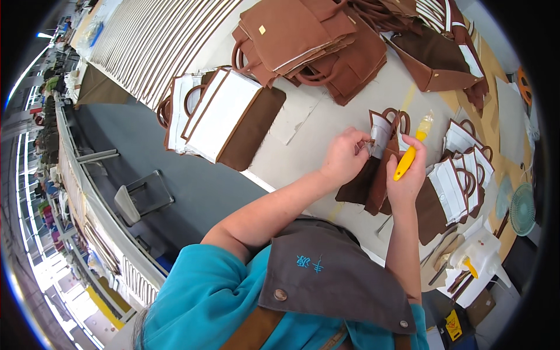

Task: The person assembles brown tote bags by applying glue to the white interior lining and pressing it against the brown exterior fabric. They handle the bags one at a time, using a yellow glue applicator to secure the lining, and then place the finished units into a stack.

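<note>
My left hand (344, 156) pinches the upper edge of a brown bag piece with a white lining (378, 153) lying on the pale worktable (326, 125). My right hand (408, 175) grips a yellow-handled brush (409, 153), its pale bristle end pointing up and away beside the piece's brown handle loop. Both hands sit close together over that piece.
Stacks of brown and white bag panels (224, 116) lie to the left. Finished brown bags (309, 41) pile at the top. More lined pieces (461, 175) fan out to the right. A glue tub with a brush (475, 256) and a small green fan (522, 209) stand at the right.
</note>
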